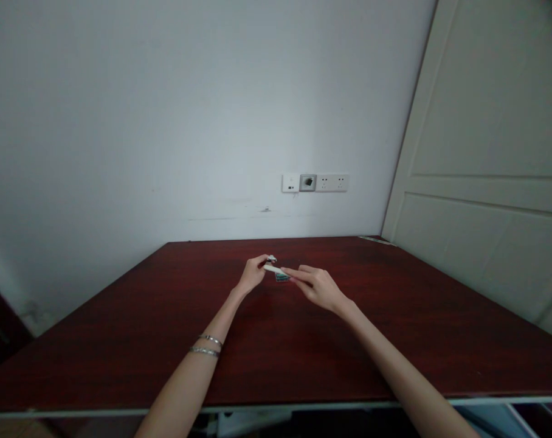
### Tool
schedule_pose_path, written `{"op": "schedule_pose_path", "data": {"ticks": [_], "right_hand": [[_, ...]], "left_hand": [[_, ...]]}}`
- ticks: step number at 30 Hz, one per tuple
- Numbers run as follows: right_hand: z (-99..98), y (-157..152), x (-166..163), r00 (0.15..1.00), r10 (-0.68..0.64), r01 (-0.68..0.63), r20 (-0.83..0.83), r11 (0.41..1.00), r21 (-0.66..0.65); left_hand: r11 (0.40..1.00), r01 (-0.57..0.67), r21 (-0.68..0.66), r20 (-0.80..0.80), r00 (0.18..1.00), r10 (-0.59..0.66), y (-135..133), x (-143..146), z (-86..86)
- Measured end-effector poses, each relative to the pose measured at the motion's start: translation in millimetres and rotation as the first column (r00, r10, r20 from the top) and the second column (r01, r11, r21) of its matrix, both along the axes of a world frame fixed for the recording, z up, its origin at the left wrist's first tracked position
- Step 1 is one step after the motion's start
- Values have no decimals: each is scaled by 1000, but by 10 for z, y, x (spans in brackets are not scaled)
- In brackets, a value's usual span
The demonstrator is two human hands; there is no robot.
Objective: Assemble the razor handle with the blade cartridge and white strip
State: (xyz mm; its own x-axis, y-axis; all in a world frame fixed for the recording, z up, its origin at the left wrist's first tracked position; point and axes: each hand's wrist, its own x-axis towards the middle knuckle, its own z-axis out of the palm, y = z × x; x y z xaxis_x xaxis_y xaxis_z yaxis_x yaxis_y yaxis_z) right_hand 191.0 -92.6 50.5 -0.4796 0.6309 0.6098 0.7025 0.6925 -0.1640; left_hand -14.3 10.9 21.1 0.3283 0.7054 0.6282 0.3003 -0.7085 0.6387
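Observation:
Both my arms reach forward over a dark red wooden table (121,340). My left hand (252,274) is closed in a pinch on one end of a small white stick-like object (271,267), with a tiny pale piece at its fingertips. My right hand (317,286) has its fingers pressed together on the other end of that white object. Just under the two hands a small teal item (282,277) lies on the table. Two thin bracelets (207,345) sit on my left wrist.
A white wall rises behind the table, with a row of sockets and a switch (315,182) above the far edge. A pale panelled door (486,170) stands on the right. The table's near edge has a light trim.

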Motion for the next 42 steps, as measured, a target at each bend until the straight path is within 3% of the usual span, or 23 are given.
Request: {"op": "schedule_pose_path", "data": {"ticks": [9, 14, 23, 30, 37, 42], "right_hand": [[12, 194, 118, 945, -15, -12, -326, 997, -80], [70, 255, 100, 913, 39, -86, -407, 991, -100], [182, 266, 176, 973, -28, -2, -228, 991, -131], [361, 207, 127, 999, 28, -30, -29, 996, -81], [332, 262, 339, 999, 6, -10, -49, 996, -92], [346, 268, 192, 987, 71, -84, -145, 992, -89]], "left_hand": [[997, -62, -46, 59, 996, 65, 18, 23, 19], [998, -53, -26, 61, 997, 54, 24, 19, 25], [996, -32, -85, 26, 999, 34, -18, 7, 70], [996, -26, -83, 38, 999, 29, 20, 27, 49], [997, -38, -71, 97, 994, 45, 34, -60, 95], [996, -51, -74, 66, 996, 56, 21, -23, 83]]}}
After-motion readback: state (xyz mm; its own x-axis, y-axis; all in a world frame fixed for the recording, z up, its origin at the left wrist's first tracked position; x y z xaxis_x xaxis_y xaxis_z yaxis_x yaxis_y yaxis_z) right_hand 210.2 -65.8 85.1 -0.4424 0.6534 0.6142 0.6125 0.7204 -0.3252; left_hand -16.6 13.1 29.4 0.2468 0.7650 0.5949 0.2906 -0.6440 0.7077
